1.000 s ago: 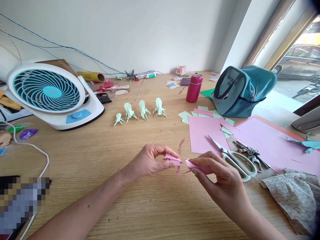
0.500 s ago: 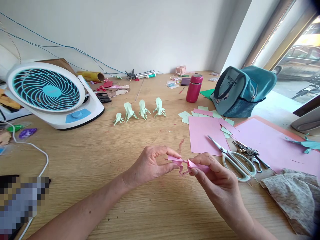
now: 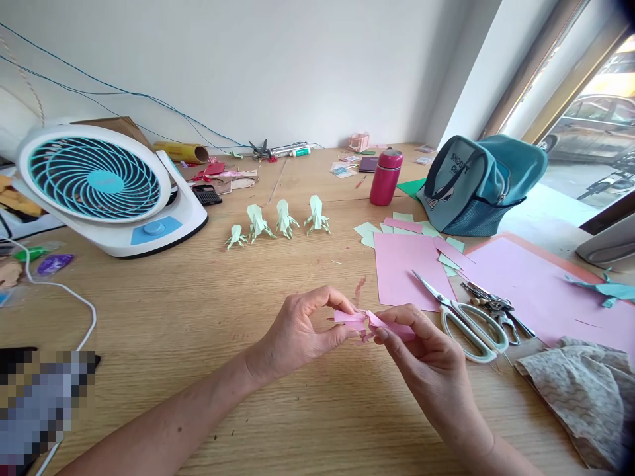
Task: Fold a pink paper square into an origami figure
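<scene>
A pink folded paper figure (image 3: 350, 318) is held up over the table between my two hands. My left hand (image 3: 302, 327) pinches its left end between thumb and fingers. My right hand (image 3: 429, 350) grips the right part, thumb below and fingers on top, covering some of it. Narrow pink strips hang from the middle, between my fingertips. Farther back stand several pale green origami insects with thin legs, among them a larger one (image 3: 316, 215) on the right and the smallest one (image 3: 236, 237) on the left.
White-handled scissors (image 3: 461, 317) lie right of my right hand, their blades partly on a pink sheet (image 3: 409, 268). Beyond are keys (image 3: 499, 309), a grey cloth (image 3: 585, 390), a teal backpack (image 3: 476, 185) and a magenta flask (image 3: 386, 177). A fan (image 3: 109, 188) stands on the left.
The two halves of the pink figure have come closer together, and the strips at its middle look more bunched. My right hand has shifted slightly left; both hands keep their grip.
</scene>
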A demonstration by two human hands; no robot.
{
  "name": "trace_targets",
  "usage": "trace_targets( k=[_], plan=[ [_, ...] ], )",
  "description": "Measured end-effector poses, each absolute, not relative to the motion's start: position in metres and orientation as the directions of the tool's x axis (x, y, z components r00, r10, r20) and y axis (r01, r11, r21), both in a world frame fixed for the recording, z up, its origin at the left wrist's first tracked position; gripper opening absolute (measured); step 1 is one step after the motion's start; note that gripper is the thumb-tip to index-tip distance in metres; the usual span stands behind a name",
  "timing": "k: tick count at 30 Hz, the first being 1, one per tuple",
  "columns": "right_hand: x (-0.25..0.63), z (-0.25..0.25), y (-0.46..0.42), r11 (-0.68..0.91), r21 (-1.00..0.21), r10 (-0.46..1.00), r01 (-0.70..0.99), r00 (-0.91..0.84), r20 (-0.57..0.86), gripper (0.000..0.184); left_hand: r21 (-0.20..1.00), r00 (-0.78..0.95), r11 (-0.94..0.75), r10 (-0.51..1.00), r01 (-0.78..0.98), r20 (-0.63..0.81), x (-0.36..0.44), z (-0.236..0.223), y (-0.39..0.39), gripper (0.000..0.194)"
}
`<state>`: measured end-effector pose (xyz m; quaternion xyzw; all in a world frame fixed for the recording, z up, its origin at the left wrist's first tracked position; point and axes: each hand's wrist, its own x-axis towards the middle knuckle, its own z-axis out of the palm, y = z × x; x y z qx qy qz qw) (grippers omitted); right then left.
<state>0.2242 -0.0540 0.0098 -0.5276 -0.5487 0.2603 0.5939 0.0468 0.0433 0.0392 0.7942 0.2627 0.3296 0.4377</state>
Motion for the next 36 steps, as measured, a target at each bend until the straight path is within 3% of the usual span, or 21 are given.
trace_targets(
  k=[9, 24, 36],
  plan=[
    [0.2263, 0.0057, -0.0524, 0.334, -0.896, 0.889, 0.292, 0.219, 0.402, 0.009, 0.854, 0.634, -0.516, 0.683, 0.068, 0.362, 0.0482, 0.0433, 0.0425, 0.009],
    [0.2321, 0.0103, -0.0547, 0.436, -0.715, 0.806, 0.546, 0.117, 0.580, 0.028, 0.828, 0.663, -0.554, 0.653, 0.090, 0.365, 0.0440, 0.0430, 0.0473, 0.011],
    [0.2328, 0.0108, -0.0543, 0.487, -0.661, 0.770, 0.571, 0.077, 0.633, 0.035, 0.823, 0.708, -0.566, 0.596, 0.037, 0.378, 0.0442, 0.0398, 0.0494, 0.013]
  ],
)
